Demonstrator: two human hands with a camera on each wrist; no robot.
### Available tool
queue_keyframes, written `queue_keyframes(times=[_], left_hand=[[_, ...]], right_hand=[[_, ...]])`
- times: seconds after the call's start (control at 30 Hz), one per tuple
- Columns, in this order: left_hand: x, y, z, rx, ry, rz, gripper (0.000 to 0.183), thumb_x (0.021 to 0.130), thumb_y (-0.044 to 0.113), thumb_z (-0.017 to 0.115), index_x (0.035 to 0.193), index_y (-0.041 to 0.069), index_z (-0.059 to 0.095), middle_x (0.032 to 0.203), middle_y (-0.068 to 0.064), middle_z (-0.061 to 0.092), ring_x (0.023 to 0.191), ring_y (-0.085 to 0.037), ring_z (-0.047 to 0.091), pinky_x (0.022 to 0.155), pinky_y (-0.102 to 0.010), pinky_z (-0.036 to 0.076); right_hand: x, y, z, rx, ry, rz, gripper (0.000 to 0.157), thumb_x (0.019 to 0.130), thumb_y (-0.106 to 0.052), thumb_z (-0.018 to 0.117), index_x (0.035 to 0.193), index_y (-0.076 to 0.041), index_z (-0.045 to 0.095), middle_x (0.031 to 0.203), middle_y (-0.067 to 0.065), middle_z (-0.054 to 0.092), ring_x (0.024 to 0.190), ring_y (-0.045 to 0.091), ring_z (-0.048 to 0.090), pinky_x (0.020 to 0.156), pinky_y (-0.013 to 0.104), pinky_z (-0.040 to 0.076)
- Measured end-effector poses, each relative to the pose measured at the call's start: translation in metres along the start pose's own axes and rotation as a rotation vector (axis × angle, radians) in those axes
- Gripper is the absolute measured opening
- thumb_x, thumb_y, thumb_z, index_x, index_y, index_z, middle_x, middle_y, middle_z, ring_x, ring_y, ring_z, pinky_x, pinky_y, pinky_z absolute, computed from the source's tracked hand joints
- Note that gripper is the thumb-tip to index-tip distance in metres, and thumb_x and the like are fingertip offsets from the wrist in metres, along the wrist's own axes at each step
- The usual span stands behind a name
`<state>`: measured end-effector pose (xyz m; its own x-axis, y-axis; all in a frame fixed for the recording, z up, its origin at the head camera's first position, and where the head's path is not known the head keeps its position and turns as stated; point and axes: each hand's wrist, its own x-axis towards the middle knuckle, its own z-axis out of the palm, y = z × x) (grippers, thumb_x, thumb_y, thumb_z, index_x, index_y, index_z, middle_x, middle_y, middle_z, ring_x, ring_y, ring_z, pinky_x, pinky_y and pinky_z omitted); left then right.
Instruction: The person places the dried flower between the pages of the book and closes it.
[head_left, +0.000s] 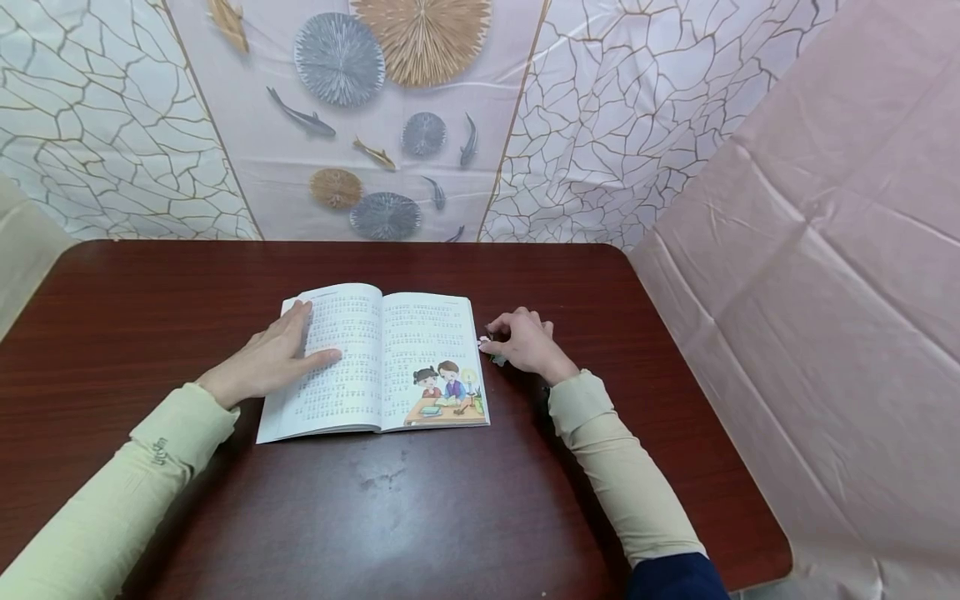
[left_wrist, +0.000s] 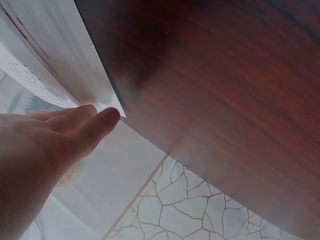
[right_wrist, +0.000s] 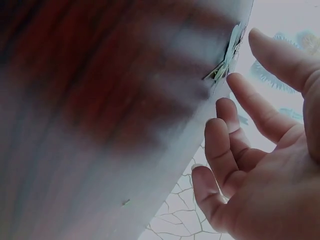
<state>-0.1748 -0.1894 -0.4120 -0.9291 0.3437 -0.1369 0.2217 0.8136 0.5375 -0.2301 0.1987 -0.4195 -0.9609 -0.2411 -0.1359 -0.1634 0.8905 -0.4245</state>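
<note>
- Book [head_left: 380, 367] lies open near the middle of the table, its thin white pages curving up gently on both sides of the centre fold; the left wrist view shows the stacked page edges.
- Left hand [head_left: 268, 358] rests on the left page, fingers straight and thumb spread toward the fold.
- Right hand [head_left: 527, 344] is just beyond the book's right edge, fingers loosely bent, with a gap between thumb and forefinger tips in the right wrist view.
- Small white-and-green thing [head_left: 497, 358] sits at those two fingertips, beside the right page; it looks thin and jagged, but is too blurred to identify.
- Rows of small print fill both pages, too tiny to read; a coloured drawing [head_left: 447, 392] at the lower right shows two figures at a desk.
- Dark marks on the left cuff [head_left: 183, 429] cannot be made out.
- Reddish-brown table [head_left: 360, 517], glossy and wood-grained, with rounded corners; a tiny green scrap [right_wrist: 126, 202] lies on it.
- Creased wall cloth [head_left: 600, 125] behind carries crackle lines, round spiky discs and fish.
- Right forearm wears a pale sleeve [head_left: 630, 475], dark blue at its lower end.
</note>
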Motion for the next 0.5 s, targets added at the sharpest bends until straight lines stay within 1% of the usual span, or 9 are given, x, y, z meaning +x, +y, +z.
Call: queue_keyframes(times=[0.1, 0.23, 0.5], left_hand=[[0.0005, 0.0006, 0.0002, 0.003, -0.006, -0.005, 0.107, 0.092, 0.066, 0.048, 0.150, -0.012, 0.002, 0.157, -0.031, 0.001, 0.145, -0.045, 0.004, 0.109, -0.066, 0.013], [0.0010, 0.0005, 0.0014, 0.009, -0.011, -0.012, 0.107, 0.092, 0.066, 0.046, 0.150, -0.012, 0.003, 0.157, -0.031, 0.001, 0.145, -0.045, 0.004, 0.107, -0.068, 0.013], [0.0018, -0.0002, 0.0018, 0.000, -0.010, -0.006, 0.108, 0.091, 0.066, 0.048, 0.150, -0.012, 0.001, 0.157, -0.031, 0.002, 0.145, -0.045, 0.005, 0.110, -0.065, 0.013]], right_hand=[[0.0004, -0.0004, 0.0005, 0.000, -0.006, 0.014, 0.032, 0.087, -0.038, 0.073, 0.109, -0.016, 0.069, 0.103, 0.002, 0.052, 0.100, 0.024, 0.042, 0.088, 0.047, 0.023], [0.0007, -0.0006, 0.0003, 0.003, -0.011, 0.012, 0.028, 0.088, -0.037, 0.073, 0.105, -0.016, 0.069, 0.103, 0.002, 0.052, 0.100, 0.024, 0.042, 0.088, 0.047, 0.023], [0.0019, -0.0021, 0.0001, -0.007, -0.034, 0.010, 0.024, 0.091, -0.036, 0.070, 0.103, -0.015, 0.068, 0.102, 0.002, 0.053, 0.099, 0.024, 0.043, 0.087, 0.047, 0.023]])
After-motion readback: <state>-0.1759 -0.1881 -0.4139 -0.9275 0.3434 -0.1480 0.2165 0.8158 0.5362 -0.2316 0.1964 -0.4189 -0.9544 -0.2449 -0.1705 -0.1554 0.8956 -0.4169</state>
